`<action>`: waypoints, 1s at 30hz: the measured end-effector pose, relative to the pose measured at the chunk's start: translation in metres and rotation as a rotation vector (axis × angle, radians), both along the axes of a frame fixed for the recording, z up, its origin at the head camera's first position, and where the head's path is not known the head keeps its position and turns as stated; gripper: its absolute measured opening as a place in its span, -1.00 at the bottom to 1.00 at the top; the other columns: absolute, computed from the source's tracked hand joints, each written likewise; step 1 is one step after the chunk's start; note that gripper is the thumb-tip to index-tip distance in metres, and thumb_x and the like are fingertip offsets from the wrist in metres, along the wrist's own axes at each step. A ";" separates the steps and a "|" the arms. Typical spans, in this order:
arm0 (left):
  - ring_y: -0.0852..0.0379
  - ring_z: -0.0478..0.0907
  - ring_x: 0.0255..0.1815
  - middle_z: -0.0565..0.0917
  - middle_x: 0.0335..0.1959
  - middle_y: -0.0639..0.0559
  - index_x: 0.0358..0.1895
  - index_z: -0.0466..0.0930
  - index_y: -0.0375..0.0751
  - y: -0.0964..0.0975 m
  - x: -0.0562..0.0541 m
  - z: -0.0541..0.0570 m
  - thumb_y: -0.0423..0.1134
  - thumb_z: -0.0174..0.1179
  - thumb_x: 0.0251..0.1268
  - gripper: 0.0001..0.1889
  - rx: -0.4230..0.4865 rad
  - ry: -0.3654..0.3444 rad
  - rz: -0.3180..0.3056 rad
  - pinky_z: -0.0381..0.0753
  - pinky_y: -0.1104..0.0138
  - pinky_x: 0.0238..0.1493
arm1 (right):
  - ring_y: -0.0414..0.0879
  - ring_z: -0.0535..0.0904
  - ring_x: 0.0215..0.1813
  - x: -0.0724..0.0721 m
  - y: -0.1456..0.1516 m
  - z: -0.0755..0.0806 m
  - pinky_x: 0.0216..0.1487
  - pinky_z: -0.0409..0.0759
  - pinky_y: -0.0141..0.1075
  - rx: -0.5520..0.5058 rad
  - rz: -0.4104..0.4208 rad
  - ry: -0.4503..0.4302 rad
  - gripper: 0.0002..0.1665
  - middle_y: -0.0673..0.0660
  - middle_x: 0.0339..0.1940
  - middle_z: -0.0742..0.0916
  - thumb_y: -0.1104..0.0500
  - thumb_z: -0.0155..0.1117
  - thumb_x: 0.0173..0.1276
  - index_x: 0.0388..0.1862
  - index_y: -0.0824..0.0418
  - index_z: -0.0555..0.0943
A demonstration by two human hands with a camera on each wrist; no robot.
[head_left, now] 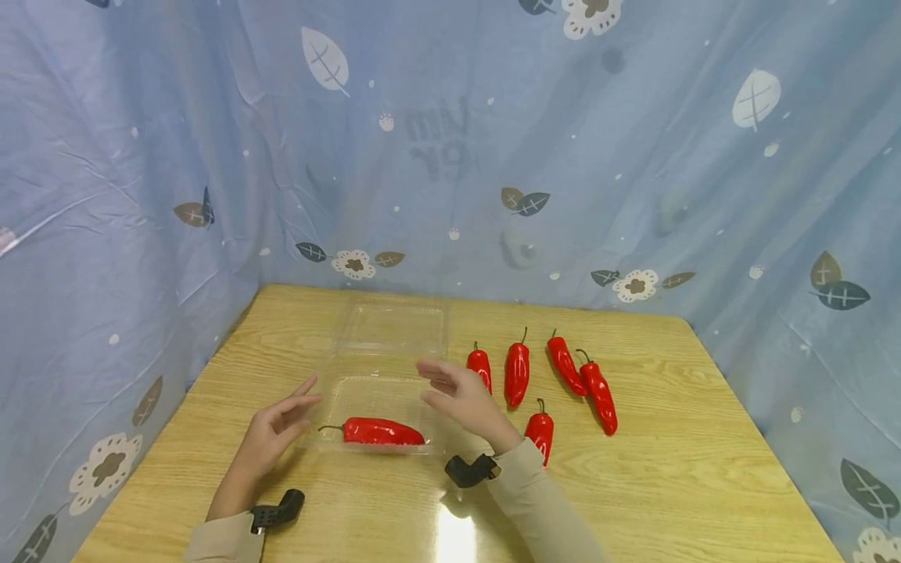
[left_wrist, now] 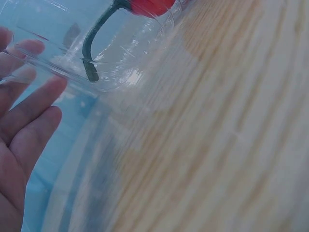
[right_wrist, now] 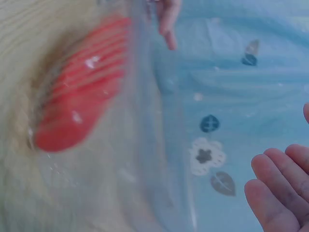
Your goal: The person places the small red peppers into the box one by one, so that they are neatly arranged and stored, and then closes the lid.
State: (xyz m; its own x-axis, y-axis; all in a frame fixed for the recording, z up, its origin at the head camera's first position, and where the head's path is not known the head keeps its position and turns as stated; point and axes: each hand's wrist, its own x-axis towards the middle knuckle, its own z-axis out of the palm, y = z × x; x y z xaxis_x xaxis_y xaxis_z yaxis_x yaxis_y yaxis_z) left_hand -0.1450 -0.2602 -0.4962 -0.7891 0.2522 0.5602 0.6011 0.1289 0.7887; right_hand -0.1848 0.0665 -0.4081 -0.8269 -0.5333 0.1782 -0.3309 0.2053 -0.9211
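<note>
A clear plastic clamshell box [head_left: 331, 407] stands on the wooden table with its lid [head_left: 397, 328] laid back toward the curtain. One red chili pepper [head_left: 380, 432] lies along its near side, stem pointing left. My left hand [head_left: 276, 428] is at the box's left edge, fingers extended; in the left wrist view the fingers [left_wrist: 36, 108] are close to the clear wall near the green stem [left_wrist: 91, 48]. Over the right edge hovers my right hand [head_left: 464, 399], its fingers loosely extended and holding nothing. The right wrist view shows the pepper [right_wrist: 84, 87] blurred through the plastic.
Several more red peppers lie to the right, among them a middle one [head_left: 517, 374], a far-right one [head_left: 598, 397] and one by the right sleeve [head_left: 540, 434]. A blue patterned curtain [head_left: 450, 156] encloses the table [head_left: 669, 469] at the back and sides.
</note>
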 end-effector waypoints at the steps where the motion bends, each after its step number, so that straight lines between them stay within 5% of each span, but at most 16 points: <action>1: 0.37 0.26 0.38 0.30 0.42 -0.07 0.03 0.38 -0.77 0.000 0.000 0.000 -0.75 -0.02 0.15 -0.67 -0.002 -0.004 0.001 0.37 0.64 0.22 | 0.19 0.44 0.31 0.001 0.004 0.002 0.34 0.42 -0.03 -0.010 -0.009 0.010 -0.43 0.35 0.26 0.52 0.38 0.18 0.31 0.30 0.45 0.34; 18: 0.36 0.24 0.40 0.20 0.33 -0.56 0.03 0.38 -0.77 -0.001 0.000 -0.002 -0.75 0.00 0.14 -0.67 -0.030 -0.014 0.016 0.35 0.61 0.25 | 0.11 0.43 0.33 -0.003 0.073 0.008 0.32 0.44 -0.13 -0.091 -0.193 0.063 -0.42 0.26 0.30 0.52 0.25 0.23 0.33 0.32 0.30 0.38; 26: 0.34 0.23 0.41 0.27 0.42 -0.22 0.02 0.36 -0.79 0.000 0.000 0.001 -0.76 -0.02 0.15 -0.67 -0.015 0.002 -0.005 0.30 0.60 0.29 | 0.17 0.44 0.30 -0.003 0.109 0.008 0.23 0.52 -0.37 -0.096 -0.301 0.120 -0.41 0.28 0.27 0.54 0.24 0.24 0.32 0.32 0.32 0.38; 30: 0.35 0.23 0.40 0.28 0.42 -0.18 0.02 0.37 -0.79 0.000 0.000 0.000 -0.76 -0.02 0.14 -0.67 -0.017 0.001 0.000 0.30 0.60 0.29 | -0.08 0.52 0.24 -0.005 0.125 0.007 0.16 0.51 -0.55 -0.109 -0.358 0.159 -0.42 0.37 0.24 0.54 0.29 0.23 0.31 0.29 0.41 0.38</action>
